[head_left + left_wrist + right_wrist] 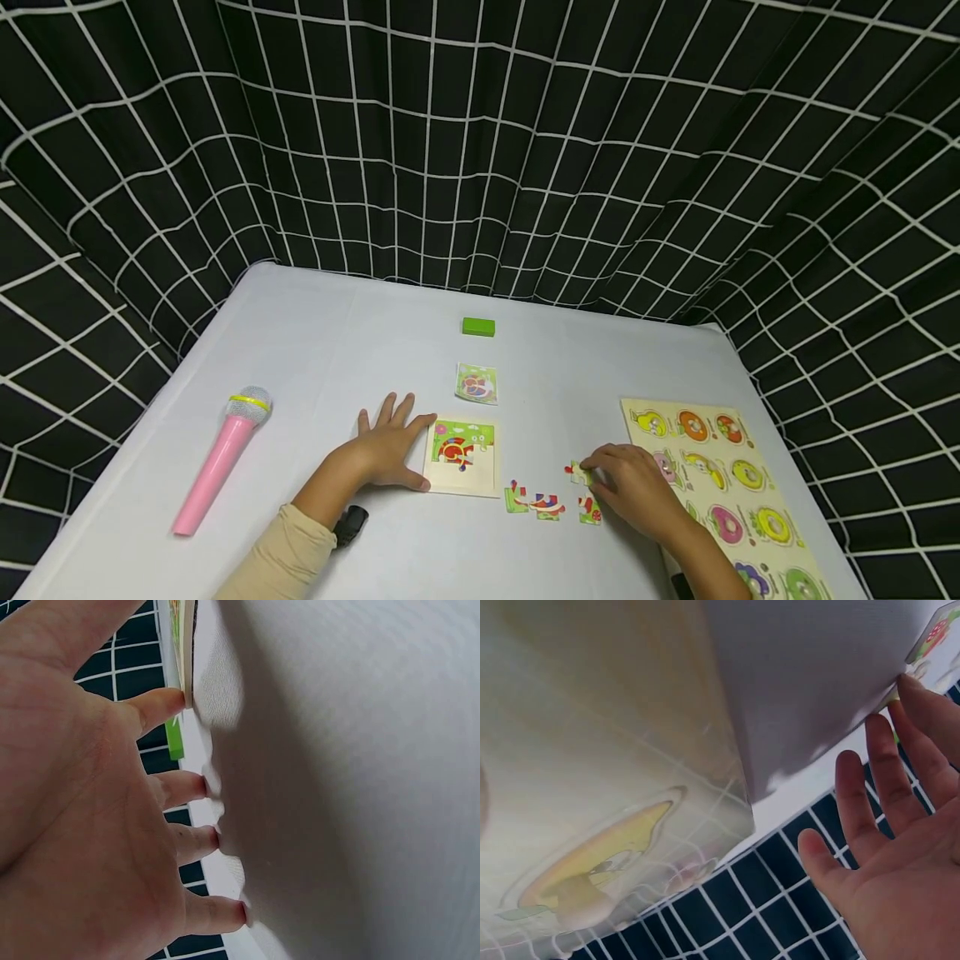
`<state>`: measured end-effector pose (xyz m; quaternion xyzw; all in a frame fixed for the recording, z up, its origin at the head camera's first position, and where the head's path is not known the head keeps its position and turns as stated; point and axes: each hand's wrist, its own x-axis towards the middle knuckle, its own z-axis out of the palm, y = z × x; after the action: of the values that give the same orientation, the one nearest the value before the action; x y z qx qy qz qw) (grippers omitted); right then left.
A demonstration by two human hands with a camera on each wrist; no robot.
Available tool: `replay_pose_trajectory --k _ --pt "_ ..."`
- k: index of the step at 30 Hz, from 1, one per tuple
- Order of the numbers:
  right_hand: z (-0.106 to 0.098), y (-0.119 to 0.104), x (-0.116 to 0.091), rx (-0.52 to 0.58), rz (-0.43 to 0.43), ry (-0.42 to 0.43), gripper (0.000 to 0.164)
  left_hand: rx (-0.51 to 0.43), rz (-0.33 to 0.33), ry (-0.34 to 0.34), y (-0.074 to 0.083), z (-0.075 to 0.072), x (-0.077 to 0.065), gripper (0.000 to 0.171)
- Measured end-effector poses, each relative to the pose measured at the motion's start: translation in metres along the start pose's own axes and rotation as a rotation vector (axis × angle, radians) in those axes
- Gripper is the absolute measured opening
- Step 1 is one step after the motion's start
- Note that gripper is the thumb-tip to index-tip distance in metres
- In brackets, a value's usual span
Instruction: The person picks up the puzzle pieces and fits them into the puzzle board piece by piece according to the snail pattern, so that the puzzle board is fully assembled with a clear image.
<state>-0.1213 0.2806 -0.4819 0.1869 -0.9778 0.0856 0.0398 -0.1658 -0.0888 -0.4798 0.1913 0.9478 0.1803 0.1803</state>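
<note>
A square wooden puzzle board [459, 482] lies mid-table, with several pieces of a snail picture fitted in its upper part. My left hand [388, 452] rests spread beside it, thumb and index finger touching its left edge; in the left wrist view the fingers [196, 913] are straight, tips on the table. To the right, my right hand [628, 487] pinches a jigsaw piece [579, 473] between thumb and index finger. The right wrist view shows its other fingers [855, 799] extended. Loose jigsaw pieces [547, 506] lie between board and right hand, one piece [589, 510] just below the pinched one.
Behind the board lie a small snail picture card [476, 383] and a green block [478, 327]. A pink toy microphone [225, 458] lies at the left. On the right, a large fruit puzzle board [705, 429] extends under the right forearm. Dark checked curtains [450, 150] surround the table.
</note>
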Motion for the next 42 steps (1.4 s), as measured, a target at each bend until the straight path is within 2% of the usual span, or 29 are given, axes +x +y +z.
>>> replay_pose_trajectory --k 12,16,21,28,37,42 --pt "-0.003 -0.005 0.011 -0.024 -0.078 0.021 0.026 0.004 0.006 0.0 -0.002 0.002 0.0 0.096" --pt "-0.004 -0.02 0.022 -0.014 -0.106 0.007 0.027 -0.001 0.009 -0.004 -0.001 0.001 0.0 0.096" --pt "-0.001 -0.05 0.04 -0.003 -0.154 -0.037 0.026 0.004 0.014 -0.002 -0.001 0.002 0.001 0.094" --pt "0.006 -0.086 0.062 0.011 -0.268 -0.048 0.024 0.007 0.005 -0.007 -0.003 0.003 0.002 0.096" --pt "0.016 -0.098 0.071 -0.01 -0.289 -0.075 0.022 0.006 0.01 -0.006 -0.002 0.002 0.0 0.095" --pt "0.018 -0.101 0.073 -0.033 -0.308 -0.045 0.022 -0.002 0.006 -0.008 -0.002 -0.001 -0.001 0.095"
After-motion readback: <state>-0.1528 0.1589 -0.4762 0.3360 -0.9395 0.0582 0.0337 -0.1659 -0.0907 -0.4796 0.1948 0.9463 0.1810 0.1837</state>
